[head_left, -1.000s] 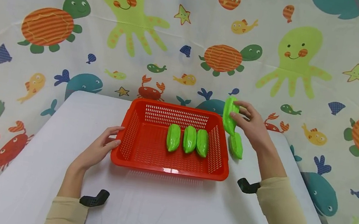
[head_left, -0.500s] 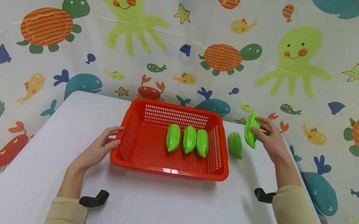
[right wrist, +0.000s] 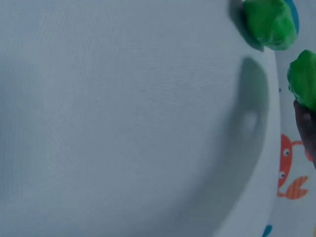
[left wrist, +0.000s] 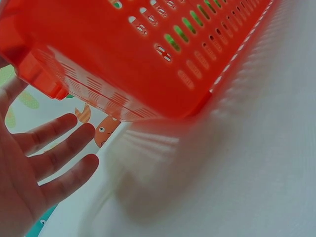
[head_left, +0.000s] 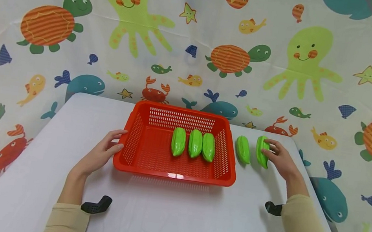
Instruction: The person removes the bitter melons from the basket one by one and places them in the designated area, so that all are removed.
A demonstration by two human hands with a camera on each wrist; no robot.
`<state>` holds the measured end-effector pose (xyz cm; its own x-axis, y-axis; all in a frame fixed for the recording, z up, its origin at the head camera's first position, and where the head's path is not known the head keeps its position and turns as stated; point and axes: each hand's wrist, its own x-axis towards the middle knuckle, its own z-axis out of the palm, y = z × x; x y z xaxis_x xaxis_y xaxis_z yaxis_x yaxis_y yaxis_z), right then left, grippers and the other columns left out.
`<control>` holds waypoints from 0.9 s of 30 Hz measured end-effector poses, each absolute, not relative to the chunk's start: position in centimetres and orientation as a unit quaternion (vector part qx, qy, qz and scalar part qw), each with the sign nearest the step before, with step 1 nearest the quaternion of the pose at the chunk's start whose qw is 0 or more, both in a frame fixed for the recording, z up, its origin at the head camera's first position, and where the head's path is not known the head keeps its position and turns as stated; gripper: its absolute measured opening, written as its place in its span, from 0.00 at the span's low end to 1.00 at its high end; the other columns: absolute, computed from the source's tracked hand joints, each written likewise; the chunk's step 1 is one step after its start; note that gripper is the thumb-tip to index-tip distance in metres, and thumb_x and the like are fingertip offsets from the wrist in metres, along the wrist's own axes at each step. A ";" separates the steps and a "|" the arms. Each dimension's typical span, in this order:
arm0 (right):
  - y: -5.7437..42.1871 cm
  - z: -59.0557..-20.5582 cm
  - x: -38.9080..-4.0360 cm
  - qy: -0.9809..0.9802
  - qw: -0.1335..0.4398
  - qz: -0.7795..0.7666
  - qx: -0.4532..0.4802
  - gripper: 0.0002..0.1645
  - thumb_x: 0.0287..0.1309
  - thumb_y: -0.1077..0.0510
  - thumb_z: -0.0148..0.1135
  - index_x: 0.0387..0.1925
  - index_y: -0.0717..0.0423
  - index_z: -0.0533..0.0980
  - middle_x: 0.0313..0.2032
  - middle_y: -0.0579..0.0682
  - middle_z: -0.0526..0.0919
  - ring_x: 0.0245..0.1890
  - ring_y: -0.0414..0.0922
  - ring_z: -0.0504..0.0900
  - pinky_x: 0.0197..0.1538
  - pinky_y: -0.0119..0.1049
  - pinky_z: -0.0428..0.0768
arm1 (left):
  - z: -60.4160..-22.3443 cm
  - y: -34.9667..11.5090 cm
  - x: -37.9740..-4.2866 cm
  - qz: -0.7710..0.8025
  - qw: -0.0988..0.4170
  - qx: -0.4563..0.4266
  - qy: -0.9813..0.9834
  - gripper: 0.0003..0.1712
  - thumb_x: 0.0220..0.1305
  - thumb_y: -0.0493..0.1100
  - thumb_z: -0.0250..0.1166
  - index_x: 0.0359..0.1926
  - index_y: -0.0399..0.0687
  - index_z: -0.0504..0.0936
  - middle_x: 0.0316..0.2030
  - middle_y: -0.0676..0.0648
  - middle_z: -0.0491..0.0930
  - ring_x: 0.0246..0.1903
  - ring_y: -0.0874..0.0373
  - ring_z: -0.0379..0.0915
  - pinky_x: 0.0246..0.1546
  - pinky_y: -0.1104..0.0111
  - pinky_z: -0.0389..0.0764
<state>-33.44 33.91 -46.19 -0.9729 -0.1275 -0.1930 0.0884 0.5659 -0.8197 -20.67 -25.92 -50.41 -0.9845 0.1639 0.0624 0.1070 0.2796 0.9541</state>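
Note:
My right hand (head_left: 281,160) pinches a bright green, ridged, pointed vegetable (head_left: 262,152) between fingers and thumb, close over the table at the right. In the right wrist view only its tip (right wrist: 303,81) and part of a finger show. A matching green vegetable (head_left: 243,150) lies just left of it, beside the red plastic basket (head_left: 149,173). Three more lie inside the basket's right half, the middle one (head_left: 195,144) near its right neighbour. My left hand (head_left: 100,155) rests at the basket's left rim; the left wrist view shows its fingers (left wrist: 69,180) extended and spread.
The basket has slotted walls and stands on a white-covered table (head_left: 171,221). A white curtain (head_left: 200,11) printed with sea animals hangs right behind the table's back edge. Dark wrist cameras sit on both forearms, the left one (head_left: 96,205) low above the table.
My right hand has carried the green vegetable from above the basket's right rim rightward and down, to the right of the one lying outside. The left hand stays at the rim.

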 end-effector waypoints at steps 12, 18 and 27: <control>33.3 -48.2 -34.1 0.877 0.146 -0.458 0.007 0.40 0.68 0.44 0.57 0.74 0.49 0.55 0.75 0.64 0.44 0.73 0.65 0.44 0.68 0.65 0.52 | -50.4 -26.0 -20.8 0.593 0.022 0.084 0.801 0.33 0.71 0.52 0.57 0.73 0.58 0.56 0.68 0.41 0.58 0.60 0.41 0.65 0.52 0.51 0.78; 32.8 -48.4 -34.2 0.878 0.138 -0.459 0.011 0.38 0.70 0.44 0.54 0.74 0.47 0.55 0.75 0.64 0.45 0.73 0.64 0.45 0.69 0.64 0.52 | -50.5 -26.0 -20.8 0.593 0.021 0.083 0.801 0.33 0.71 0.53 0.56 0.73 0.58 0.56 0.68 0.41 0.58 0.60 0.41 0.65 0.52 0.49 0.78; 32.4 -48.5 -34.6 0.874 0.137 -0.465 0.017 0.36 0.71 0.46 0.53 0.74 0.48 0.56 0.75 0.64 0.44 0.73 0.64 0.45 0.70 0.62 0.53 | -50.5 -26.1 -20.8 0.587 0.021 0.084 0.805 0.33 0.72 0.53 0.56 0.73 0.57 0.56 0.68 0.39 0.57 0.60 0.39 0.65 0.53 0.47 0.77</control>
